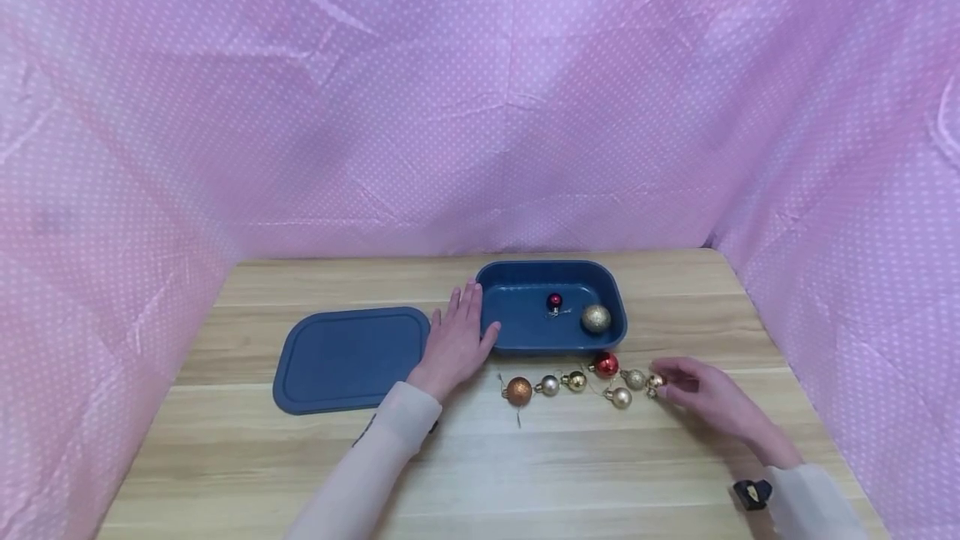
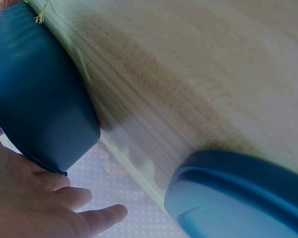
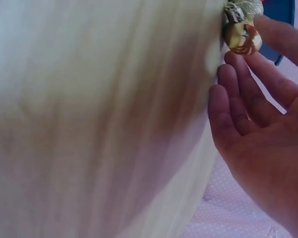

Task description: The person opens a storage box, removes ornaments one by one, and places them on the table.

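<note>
A dark blue rectangular box (image 1: 525, 319) holds a small dark red bauble (image 1: 554, 301) and a gold glitter bauble (image 1: 596, 319). Against the box's left side lies my left hand (image 1: 459, 340), fingers extended and thumb over the near-left rim. Below the box, my right hand (image 1: 708, 397) has thumb and fingertips at the two sides of a small shiny gold bauble (image 3: 243, 38), pinching it close to the tabletop. Right beside that one sits a pale glitter bauble (image 1: 634, 379). A red bauble (image 1: 605, 364) and a pale gold bauble (image 1: 619, 397) lie further left.
The flat blue lid (image 1: 356, 361) rests on the wooden table (image 1: 480, 473), left of the box. More baubles line up before the box: copper glitter (image 1: 518, 391), silvery (image 1: 549, 385) and gold (image 1: 576, 381). Pink dotted cloth (image 1: 480, 107) surrounds the table's back and sides.
</note>
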`<state>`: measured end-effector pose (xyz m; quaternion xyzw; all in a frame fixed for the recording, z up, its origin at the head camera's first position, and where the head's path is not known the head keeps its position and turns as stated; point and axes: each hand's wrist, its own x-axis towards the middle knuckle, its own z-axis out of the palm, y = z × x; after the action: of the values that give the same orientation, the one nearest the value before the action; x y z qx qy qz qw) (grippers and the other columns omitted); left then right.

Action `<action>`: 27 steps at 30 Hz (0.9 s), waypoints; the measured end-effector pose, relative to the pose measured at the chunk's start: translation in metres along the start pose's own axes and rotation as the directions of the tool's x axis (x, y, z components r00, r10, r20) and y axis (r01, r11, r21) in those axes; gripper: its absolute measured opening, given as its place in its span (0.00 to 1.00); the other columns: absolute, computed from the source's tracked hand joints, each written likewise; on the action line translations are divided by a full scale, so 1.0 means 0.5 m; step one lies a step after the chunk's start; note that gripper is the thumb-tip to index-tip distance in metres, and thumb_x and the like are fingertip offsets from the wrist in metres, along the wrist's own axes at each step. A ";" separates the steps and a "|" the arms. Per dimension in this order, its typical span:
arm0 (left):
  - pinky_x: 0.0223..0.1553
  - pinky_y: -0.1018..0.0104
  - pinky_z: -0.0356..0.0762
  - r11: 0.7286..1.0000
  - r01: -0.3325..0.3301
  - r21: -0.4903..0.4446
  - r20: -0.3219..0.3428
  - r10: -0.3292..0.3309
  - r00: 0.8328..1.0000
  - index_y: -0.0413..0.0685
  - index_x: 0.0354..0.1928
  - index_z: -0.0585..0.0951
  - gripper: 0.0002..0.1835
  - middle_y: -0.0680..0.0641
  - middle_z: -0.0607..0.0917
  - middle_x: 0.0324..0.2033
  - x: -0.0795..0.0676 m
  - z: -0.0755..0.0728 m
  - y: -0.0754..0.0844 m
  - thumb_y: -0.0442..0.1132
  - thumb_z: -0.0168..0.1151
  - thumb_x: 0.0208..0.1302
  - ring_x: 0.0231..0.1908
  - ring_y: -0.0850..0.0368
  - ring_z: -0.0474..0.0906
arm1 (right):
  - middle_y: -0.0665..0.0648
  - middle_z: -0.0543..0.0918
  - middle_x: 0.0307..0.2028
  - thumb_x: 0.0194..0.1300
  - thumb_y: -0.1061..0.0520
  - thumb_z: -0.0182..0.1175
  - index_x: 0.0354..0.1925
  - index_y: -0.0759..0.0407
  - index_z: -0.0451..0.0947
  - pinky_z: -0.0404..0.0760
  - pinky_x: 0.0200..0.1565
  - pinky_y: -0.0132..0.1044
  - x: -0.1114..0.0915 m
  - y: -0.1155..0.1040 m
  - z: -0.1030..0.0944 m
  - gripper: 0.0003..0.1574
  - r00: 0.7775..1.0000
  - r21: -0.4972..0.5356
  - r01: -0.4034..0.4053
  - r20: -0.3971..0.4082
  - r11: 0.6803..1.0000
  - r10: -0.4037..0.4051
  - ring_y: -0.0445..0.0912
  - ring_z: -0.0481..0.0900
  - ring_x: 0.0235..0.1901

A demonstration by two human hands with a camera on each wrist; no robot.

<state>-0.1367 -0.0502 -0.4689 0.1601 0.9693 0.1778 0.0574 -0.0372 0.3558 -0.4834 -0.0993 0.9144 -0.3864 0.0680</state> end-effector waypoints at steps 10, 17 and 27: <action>0.74 0.34 0.50 1.000 0.003 -0.004 -0.003 -0.003 1.000 0.43 0.83 0.47 0.42 0.44 0.47 0.83 0.000 0.001 0.002 0.60 0.44 0.81 0.81 0.42 0.44 | 0.69 0.83 0.58 0.71 0.55 0.68 0.64 0.67 0.77 0.84 0.52 0.56 -0.003 -0.032 -0.012 0.29 0.998 -0.032 -0.013 -0.056 0.999 0.011 0.64 0.85 0.51; 0.74 0.34 0.51 1.000 0.011 -0.003 0.002 -0.011 1.000 0.43 0.83 0.47 0.42 0.44 0.47 0.83 -0.001 0.002 0.001 0.59 0.45 0.81 0.81 0.43 0.43 | 0.66 0.84 0.58 0.74 0.58 0.64 0.62 0.64 0.80 0.81 0.54 0.54 0.004 -0.060 -0.015 0.22 0.968 -0.137 0.066 -0.232 0.988 -0.096 0.66 0.82 0.54; 0.74 0.33 0.52 1.000 0.005 0.007 -0.010 -0.005 1.000 0.43 0.83 0.47 0.42 0.44 0.47 0.83 0.001 0.005 0.000 0.60 0.43 0.81 0.80 0.41 0.45 | 0.59 0.86 0.55 0.67 0.63 0.69 0.59 0.59 0.84 0.63 0.60 0.17 0.044 -0.147 0.008 0.21 0.896 -0.080 0.177 -0.400 0.981 -0.194 0.35 0.77 0.57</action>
<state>-0.1367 -0.0490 -0.4710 0.1572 0.9705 0.1751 0.0525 -0.0483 0.2975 -0.4343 -0.1050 0.9028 -0.3841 -0.1625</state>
